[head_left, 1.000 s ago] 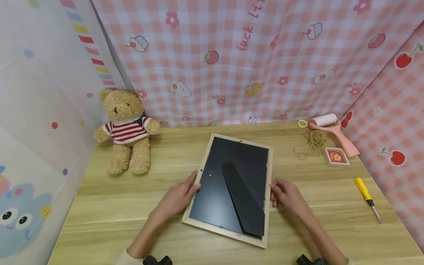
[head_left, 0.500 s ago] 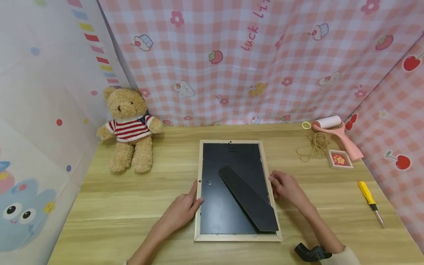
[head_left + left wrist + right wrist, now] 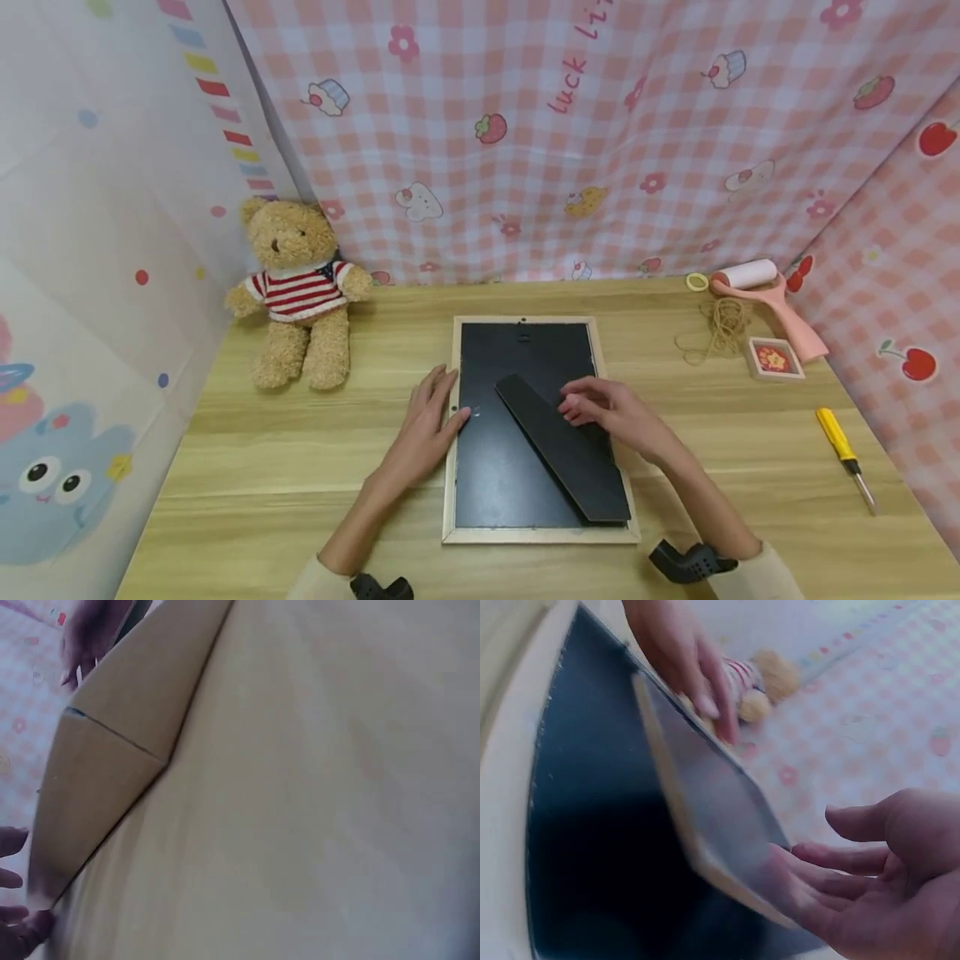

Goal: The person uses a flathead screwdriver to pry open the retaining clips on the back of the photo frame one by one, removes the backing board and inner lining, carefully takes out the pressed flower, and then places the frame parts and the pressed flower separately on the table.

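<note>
One frame (image 3: pixel 540 536), lying back up on the tabletop (image 3: pixel 375 325), well to the right of the bear (image 3: pixel 302 293), with a black stand (image 3: pixel 564 450) set aslant across the dark panel (image 3: pixel 491 475) and reaching down to the lower right corner. At the left rim (image 3: pixel 451 492), the left hand (image 3: pixel 426 429), fingers nearly straight and laid along the edge, gripping nothing. Over the right side, the right hand (image 3: pixel 615 414), fingers loosely bent beside the stand's right edge, without a pinch; in the blurred right wrist view, impossible to tell touch from near miss.

Chief risk, by the look of it: a slip of the fingers on the stand's thin edge, for lack of a firm hold. Next in line: a sideways tug, likely to strain or twist any fixing beneath, hidden here. Also possible: a skid or turn of the whole frame on the smooth-looking tabletop, given an apparently light touch at one rim only. Less likely but worth noting: scuffs on the glossy panel from the stand's edge, or harm to the hidden front from heavy downward pressure.
</note>
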`<state>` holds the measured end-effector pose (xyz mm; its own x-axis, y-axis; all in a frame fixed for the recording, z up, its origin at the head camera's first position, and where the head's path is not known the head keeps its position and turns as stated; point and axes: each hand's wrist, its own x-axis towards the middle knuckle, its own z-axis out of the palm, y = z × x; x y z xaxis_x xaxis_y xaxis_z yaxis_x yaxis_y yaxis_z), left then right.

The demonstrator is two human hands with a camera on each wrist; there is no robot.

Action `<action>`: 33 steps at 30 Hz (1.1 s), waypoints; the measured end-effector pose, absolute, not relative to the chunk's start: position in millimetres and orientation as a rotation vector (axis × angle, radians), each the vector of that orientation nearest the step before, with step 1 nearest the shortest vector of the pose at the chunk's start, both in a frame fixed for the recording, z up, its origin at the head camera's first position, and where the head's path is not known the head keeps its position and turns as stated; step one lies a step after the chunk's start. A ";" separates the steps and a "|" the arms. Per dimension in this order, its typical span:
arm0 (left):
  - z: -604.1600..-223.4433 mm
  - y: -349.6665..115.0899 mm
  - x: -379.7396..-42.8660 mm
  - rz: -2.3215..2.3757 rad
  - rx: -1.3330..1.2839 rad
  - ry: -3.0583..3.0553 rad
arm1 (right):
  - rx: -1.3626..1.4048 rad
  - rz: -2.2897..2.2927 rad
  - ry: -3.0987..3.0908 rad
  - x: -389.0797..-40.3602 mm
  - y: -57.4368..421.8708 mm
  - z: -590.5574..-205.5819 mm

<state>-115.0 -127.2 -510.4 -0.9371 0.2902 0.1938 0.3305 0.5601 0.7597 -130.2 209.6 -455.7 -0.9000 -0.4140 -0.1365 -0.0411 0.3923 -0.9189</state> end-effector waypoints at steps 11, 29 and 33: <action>-534.4 -113.6 -130.2 -1.051 -0.626 -2.658 | -0.066 -1.731 1.813 -140.6 183.8 -478.6; -533.8 -118.3 -130.7 -1.316 -0.541 -2.667 | -0.122 -1.746 1.843 -138.8 184.7 -479.5; -528.3 -124.6 -130.8 -1.579 -0.544 -2.668 | -0.186 -1.723 1.892 -138.2 186.0 -477.6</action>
<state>-130.8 -124.6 -528.3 -0.9402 0.2958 0.1686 0.2901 0.4368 0.8515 -138.2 186.0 -477.6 -0.8291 -0.4641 -0.3119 0.2674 0.1608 -0.9501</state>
